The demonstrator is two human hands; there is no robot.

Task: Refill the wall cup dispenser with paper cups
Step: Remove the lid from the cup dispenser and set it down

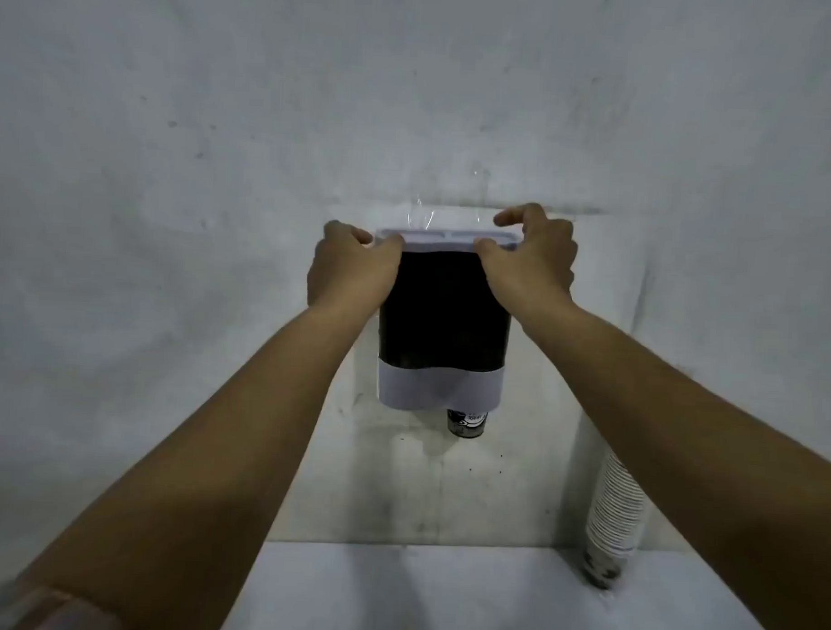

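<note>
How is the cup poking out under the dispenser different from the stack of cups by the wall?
The cup under the dispenser is single, dark and printed, hanging below the white base. The stack of cups is many nested pale rims, leaning against the wall on the table, part hidden by the right arm. Both sit below both hands.

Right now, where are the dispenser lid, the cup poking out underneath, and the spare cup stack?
dispenser lid (447,237), head view, front edge
protruding cup (466,424), head view, printed side
spare cup stack (616,515), head view, mid-stack rims
</note>
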